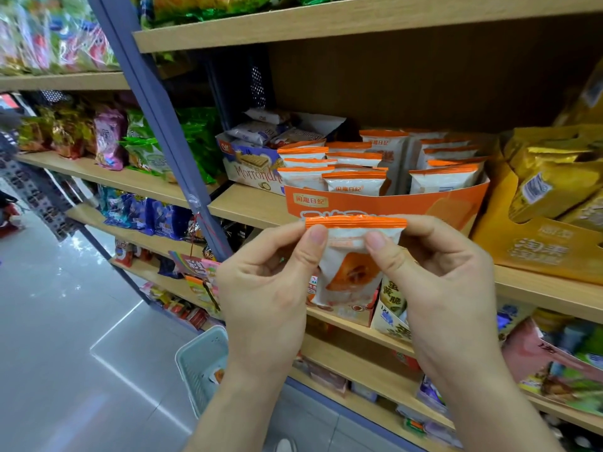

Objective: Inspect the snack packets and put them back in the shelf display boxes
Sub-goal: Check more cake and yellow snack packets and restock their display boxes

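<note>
Left hand (264, 282) and right hand (437, 275) pinch a snack packet (350, 259) by its top corners. Inspecting; next, slot it into the far orange display box (385, 203).

Pale green plastic basket (193, 367) at lower centre-left, standing on glossy grey floor tiles (65, 321). Blue-grey metal upright (148, 102) runs diagonally from top left toward centre, with thin red string (196, 223) hanging from it. White shoe tip (284, 445) at bottom edge.

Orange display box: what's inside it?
White snack packets with orange top seals stand upright in rows inside the orange display box. Its front wall hides their lower parts and the box floor.
</note>
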